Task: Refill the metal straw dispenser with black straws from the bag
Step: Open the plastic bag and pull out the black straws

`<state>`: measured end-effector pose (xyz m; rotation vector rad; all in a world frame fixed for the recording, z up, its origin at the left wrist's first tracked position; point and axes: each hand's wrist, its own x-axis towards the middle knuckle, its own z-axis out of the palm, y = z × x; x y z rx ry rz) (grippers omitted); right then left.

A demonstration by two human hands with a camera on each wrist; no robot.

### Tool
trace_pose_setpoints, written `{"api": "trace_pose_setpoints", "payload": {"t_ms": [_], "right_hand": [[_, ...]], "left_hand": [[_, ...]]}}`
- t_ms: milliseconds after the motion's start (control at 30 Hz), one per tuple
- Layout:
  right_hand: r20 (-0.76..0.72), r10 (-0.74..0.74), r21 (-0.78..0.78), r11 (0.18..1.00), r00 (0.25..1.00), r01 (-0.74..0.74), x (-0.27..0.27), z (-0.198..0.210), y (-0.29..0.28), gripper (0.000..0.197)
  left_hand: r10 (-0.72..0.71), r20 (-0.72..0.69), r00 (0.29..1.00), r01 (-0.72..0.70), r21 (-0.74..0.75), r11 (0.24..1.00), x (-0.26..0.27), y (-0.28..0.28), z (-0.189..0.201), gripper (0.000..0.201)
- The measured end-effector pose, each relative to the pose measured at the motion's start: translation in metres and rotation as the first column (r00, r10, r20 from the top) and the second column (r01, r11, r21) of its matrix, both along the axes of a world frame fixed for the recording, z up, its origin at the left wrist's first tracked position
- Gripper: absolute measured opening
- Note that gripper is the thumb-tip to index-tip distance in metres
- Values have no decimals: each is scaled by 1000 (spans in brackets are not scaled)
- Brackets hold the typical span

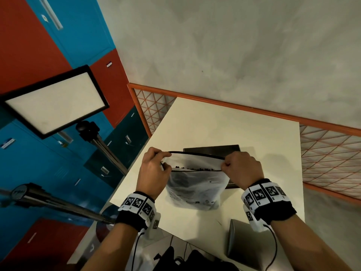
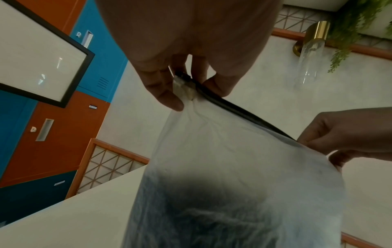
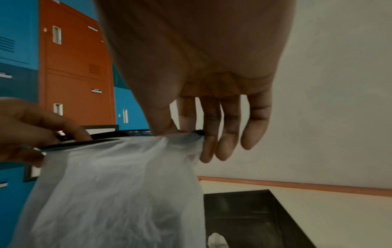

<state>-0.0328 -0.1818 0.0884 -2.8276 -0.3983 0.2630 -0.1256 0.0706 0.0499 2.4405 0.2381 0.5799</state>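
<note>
A translucent zip bag (image 1: pixel 193 188) with a black zip strip stands on the white table (image 1: pixel 224 130), its mouth pulled apart. The tips of the black straws (image 1: pixel 197 169) show in the opening. My left hand (image 1: pixel 156 169) pinches the left end of the bag's top edge, and my right hand (image 1: pixel 236 167) pinches the right end. The left wrist view shows thumb and fingers on the bag (image 2: pixel 233 167) corner. The right wrist view shows the same on the bag (image 3: pixel 118 184). The dark metal straw dispenser (image 1: pixel 213 150) stands just behind the bag, its dispenser (image 3: pixel 250 216) body open-topped.
A grey metal lid or plate (image 1: pixel 248 243) lies at the table's near right corner. An orange lattice rail (image 1: pixel 322 145) borders the table behind and right. A light panel (image 1: pixel 52 100) on a tripod stands left. Lockers (image 1: pixel 39 55) fill the left wall.
</note>
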Motion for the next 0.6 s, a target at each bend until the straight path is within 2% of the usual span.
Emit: {"api": "trace_pose_setpoints", "payload": {"t_ms": [67,167,233,300,400,467,600], "right_hand": [[-22,-56,33,998,998,57,-4,6,-2,14],[-98,-87,92,991,991,96,-10,6,0,34],[-139,-72,179,979,988,97,-13,0,2,43],[-186,-17,291,954,982,71,-14,-11,3,49],[-353,97,386,921,931,51,-15,-27,6,59],[-426,114,411,908,898,80,-16,-36,10,62],[-480,34,422,885,877,196,-17,-48,14,61]], "left_hand": [[-5,-9,1000,6,28,1000,-2,-2,-1,40],[2,-31,1000,-1,23,1000,-4,-6,-5,45],[10,-56,998,-11,-31,999,-6,-8,-7,50],[2,-117,993,-16,-122,992,-10,-12,-7,56],[-9,-220,976,-42,-228,973,-15,-17,-10,61],[4,-277,961,-74,-242,968,-17,-18,-12,64],[35,-294,955,-119,-273,955,-16,-17,-12,71]]}}
